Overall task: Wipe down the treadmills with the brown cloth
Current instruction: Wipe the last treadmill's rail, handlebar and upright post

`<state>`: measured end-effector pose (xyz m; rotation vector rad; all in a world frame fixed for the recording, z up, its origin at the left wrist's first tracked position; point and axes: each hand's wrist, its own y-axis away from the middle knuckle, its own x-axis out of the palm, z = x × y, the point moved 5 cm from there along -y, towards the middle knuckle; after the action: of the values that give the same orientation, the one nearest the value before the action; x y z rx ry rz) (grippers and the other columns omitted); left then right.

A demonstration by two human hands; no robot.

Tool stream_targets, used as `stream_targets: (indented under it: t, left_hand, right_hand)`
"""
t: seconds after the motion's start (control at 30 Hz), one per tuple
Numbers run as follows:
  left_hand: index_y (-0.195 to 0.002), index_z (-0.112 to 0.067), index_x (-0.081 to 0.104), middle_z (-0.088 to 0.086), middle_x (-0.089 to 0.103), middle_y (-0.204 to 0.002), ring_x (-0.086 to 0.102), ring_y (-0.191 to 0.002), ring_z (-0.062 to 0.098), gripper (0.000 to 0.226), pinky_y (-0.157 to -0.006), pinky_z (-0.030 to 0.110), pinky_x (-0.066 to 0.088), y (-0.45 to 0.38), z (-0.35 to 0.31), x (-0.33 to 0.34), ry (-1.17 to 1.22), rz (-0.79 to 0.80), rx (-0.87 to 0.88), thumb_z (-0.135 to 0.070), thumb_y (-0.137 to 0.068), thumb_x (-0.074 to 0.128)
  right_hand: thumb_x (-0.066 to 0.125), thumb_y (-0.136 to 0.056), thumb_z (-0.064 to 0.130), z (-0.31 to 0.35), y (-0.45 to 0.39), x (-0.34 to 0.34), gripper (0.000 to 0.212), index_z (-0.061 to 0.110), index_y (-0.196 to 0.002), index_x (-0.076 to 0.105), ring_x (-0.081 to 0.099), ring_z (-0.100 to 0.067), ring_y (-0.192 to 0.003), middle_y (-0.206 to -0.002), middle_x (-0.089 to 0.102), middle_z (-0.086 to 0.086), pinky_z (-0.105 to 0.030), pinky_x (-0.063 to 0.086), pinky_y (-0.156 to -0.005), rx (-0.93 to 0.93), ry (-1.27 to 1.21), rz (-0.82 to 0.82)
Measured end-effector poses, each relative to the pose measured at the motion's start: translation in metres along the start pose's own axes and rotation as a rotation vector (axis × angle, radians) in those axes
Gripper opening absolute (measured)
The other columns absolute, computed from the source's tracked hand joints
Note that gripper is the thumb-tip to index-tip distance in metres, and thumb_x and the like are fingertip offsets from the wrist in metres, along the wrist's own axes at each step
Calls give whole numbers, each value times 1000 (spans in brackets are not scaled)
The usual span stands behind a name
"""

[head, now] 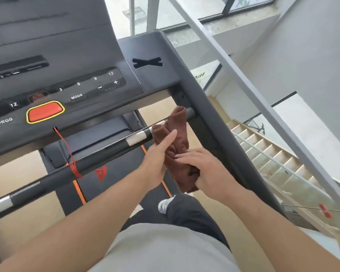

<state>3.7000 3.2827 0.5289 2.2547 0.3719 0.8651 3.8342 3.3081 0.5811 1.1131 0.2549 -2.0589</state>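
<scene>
The brown cloth (178, 140) hangs bunched over the right end of the treadmill's black front handlebar (106, 152), near the grey right upright (210, 122). My left hand (159, 154) lies against the cloth's left side with its fingers straight. My right hand (202, 169) grips the cloth's lower part, the thumb curled under it and the fingers lying across the fabric. The grey console (57, 79) with an orange stop button (44, 112) fills the upper left.
A red safety cord (75, 167) is wound round the handlebar. Below lies the black belt (114, 185) with orange edges, where my foot (165, 205) stands. To the right, a glass railing (283, 167) guards a staircase going down.
</scene>
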Motion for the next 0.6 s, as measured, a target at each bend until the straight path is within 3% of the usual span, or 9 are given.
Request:
stream_targets:
  t: [0.07, 0.13, 0.2, 0.27, 0.33, 0.37, 0.47, 0.6]
  left_hand:
    - [-123, -6, 69, 16, 76, -112, 73, -106, 34, 44, -97, 44, 57, 0, 7, 1, -27, -29, 11, -38, -92, 72]
    - [-121, -13, 69, 12, 78, -106, 75, -98, 32, 34, -89, 45, 60, 6, 17, -1, -75, -101, 52, -37, -96, 68]
    - [-113, -20, 72, 7, 79, -99, 76, -92, 29, 26, -78, 42, 62, 17, 29, 1, -184, -133, 114, -38, -95, 69]
    - [-106, -28, 75, -2, 80, -93, 76, -91, 23, 21, -76, 37, 61, 28, 40, 6, -382, -137, 197, -43, -92, 71]
    - [-104, -32, 75, -9, 78, -88, 74, -86, 11, 13, -70, 23, 58, 43, 49, 18, -502, -58, 261, -37, -93, 72]
    - [-105, -31, 75, -10, 78, -88, 73, -85, 7, 13, -68, 17, 55, 50, 55, 28, -538, 4, 282, -33, -94, 70]
    - [-107, -30, 75, -8, 79, -91, 73, -86, 6, 14, -69, 17, 54, 66, 75, 46, -598, 23, 319, -32, -96, 67]
    - [-98, -32, 75, -12, 77, -91, 71, -83, -2, 9, -65, 10, 52, 83, 103, 54, -595, -242, 409, -33, -97, 66]
  right_hand:
    - [85, -79, 13, 3, 21, 9, 70, 35, -141, 59, 28, 4, -137, -146, 47, 24, -9, 26, -113, 26, -19, 219]
    - [89, -76, 38, 2, 37, 8, 70, 45, -137, 56, 27, 16, -134, -142, 40, 36, -3, 25, -109, 100, -109, 354]
    - [90, -72, 46, -6, 42, -8, 57, 44, -120, 60, 53, 9, -117, -123, 58, 28, -16, 43, -101, 227, -284, 133]
    - [89, -73, 45, -25, 47, -24, 63, 42, -124, 52, 64, 0, -98, -118, 61, 20, -22, 51, -86, 375, -408, -126]
    - [87, -76, 45, -37, 54, -27, 89, 50, -147, 34, 62, 2, -105, -135, 49, 28, -18, 52, -85, 374, -473, -96]
    - [86, -78, 44, -40, 60, -26, 89, 54, -148, 32, 60, 4, -110, -136, 48, 32, -17, 51, -87, 339, -485, -22]
    - [78, -89, 34, -48, 86, -26, 33, 52, -113, 64, 64, 7, -98, -101, 70, 31, -11, 48, -80, 252, -473, 58]
    - [75, -89, 45, -81, 139, -32, 11, 38, -89, 66, 66, 0, -80, -82, 70, 18, -16, 51, -66, 333, -349, -88]
